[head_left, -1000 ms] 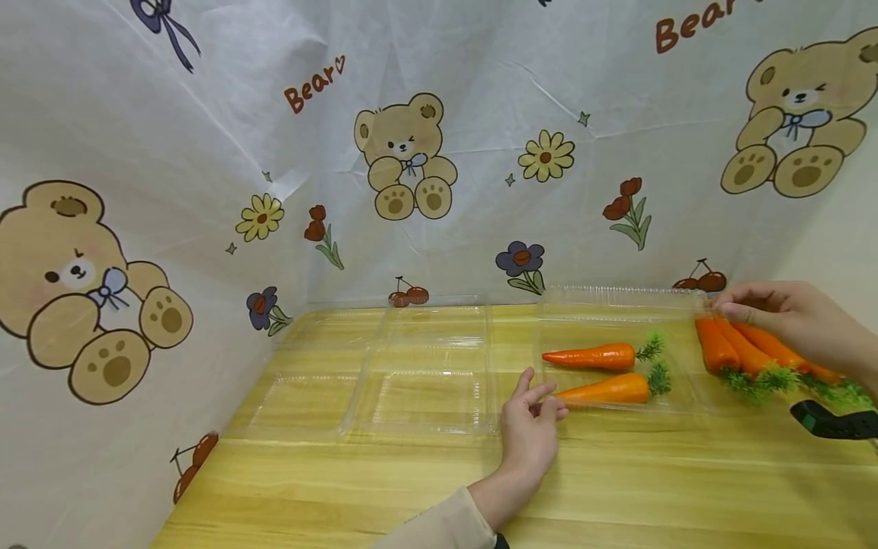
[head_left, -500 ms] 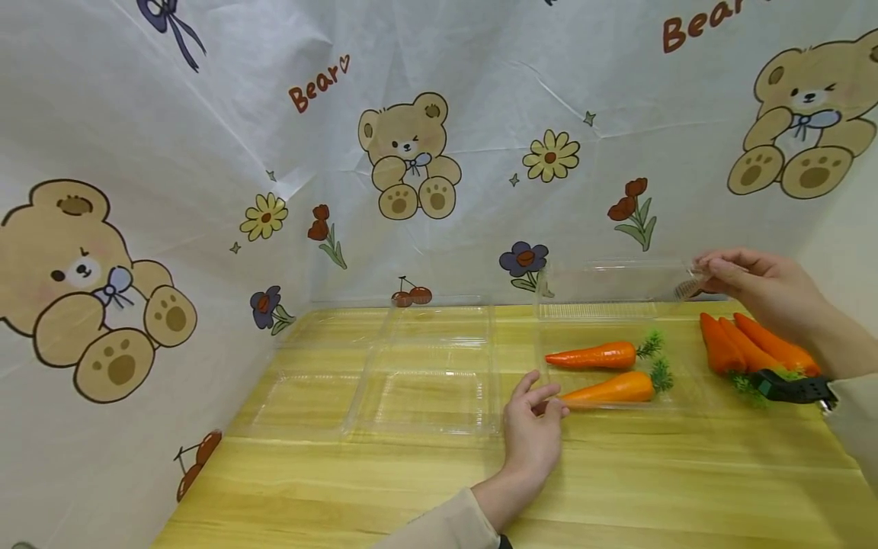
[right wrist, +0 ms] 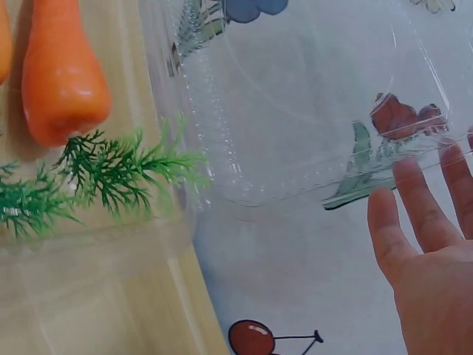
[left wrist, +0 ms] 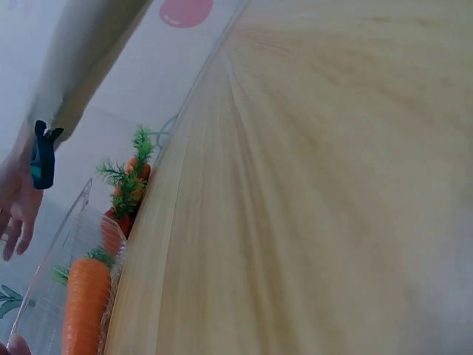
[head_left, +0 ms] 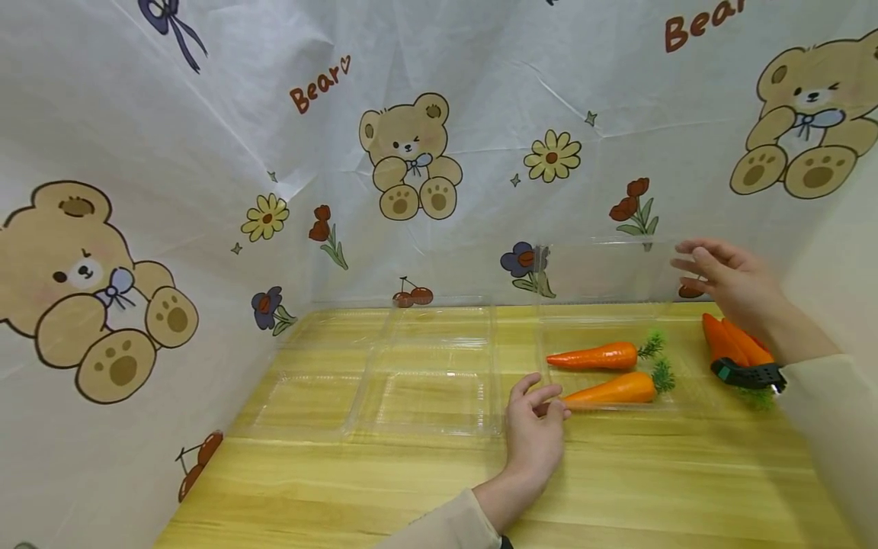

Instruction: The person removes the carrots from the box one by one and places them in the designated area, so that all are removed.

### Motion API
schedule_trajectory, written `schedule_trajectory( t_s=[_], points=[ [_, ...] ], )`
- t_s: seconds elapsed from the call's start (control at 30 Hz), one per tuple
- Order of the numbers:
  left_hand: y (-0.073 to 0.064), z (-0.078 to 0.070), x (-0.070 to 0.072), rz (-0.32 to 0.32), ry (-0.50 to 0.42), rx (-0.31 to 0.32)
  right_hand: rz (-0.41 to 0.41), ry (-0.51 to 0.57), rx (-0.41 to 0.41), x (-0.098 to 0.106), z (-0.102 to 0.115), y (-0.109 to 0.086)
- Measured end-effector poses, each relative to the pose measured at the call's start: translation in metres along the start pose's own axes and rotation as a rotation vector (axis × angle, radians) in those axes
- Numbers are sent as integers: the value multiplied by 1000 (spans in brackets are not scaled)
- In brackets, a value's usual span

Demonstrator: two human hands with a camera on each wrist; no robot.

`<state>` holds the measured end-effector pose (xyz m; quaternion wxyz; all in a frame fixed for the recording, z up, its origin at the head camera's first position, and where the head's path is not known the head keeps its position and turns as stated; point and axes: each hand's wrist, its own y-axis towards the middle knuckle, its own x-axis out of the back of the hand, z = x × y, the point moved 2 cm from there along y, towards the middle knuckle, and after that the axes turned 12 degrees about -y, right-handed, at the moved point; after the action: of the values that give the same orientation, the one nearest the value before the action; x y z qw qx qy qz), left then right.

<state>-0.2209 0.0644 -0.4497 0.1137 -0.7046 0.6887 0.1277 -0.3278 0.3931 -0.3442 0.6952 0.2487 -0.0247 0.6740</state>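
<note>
A clear plastic hinged container point(head_left: 689, 385) sits on the right half of the table. Two orange carrots point(head_left: 610, 389) with green tops lie in it, side by side. Its transparent lid point(head_left: 604, 271) stands raised at the back against the patterned sheet. My left hand point(head_left: 535, 435) pinches the container's near left corner between thumb and fingers. At the lid's right edge is my right hand point(head_left: 741, 286), its fingers extended and spread. In the right wrist view these fingers point(right wrist: 421, 200) are against or very close to the lid's edge; contact is hard to tell.
Right of the container lie several more carrots point(head_left: 737, 343), partly hidden by my right wrist strap. Two other clear containers, one in the middle point(head_left: 432, 389) and one farther left point(head_left: 309, 396), stand open. A bear-print sheet point(head_left: 473, 152) hangs behind the wooden table point(head_left: 617, 488).
My right hand has moved up and to the left, swinging the lid from low behind the carrots to nearly upright; its fingers have loosened. The left hand keeps its place.
</note>
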Motion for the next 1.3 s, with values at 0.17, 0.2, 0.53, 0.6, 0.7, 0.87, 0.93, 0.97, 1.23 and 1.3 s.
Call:
schedule_trajectory(
  t_s=[0.17,0.2,0.53,0.6,0.7,0.87,0.93,0.97,1.23,1.3],
  points=[
    [-1,0,0,13,-3,-27,18,35,-30,-5,-13,3],
    [-1,0,0,13,-3,-28,25,36,-39,-6,-16,4],
    [-2,0,-1,11,18,-5,104,-149,-163,-18,-37,3],
    [-2,0,-1,12,17,-7,109,-162,-172,-20,-39,2],
    [-2,0,0,3,18,5,124,-181,-195,-23,-42,2],
    [-2,1,0,11,8,5,164,-205,-257,-26,-45,3],
    [-1,1,0,17,4,-4,175,-202,-276,-27,-47,3],
    [-1,0,0,17,3,-6,181,-199,-279,-28,-48,3],
    [-2,0,1,22,21,-6,257,-240,-318,-32,-55,1],
    [-1,1,1,26,21,-7,279,-256,-333,-33,-56,0]
  ],
)
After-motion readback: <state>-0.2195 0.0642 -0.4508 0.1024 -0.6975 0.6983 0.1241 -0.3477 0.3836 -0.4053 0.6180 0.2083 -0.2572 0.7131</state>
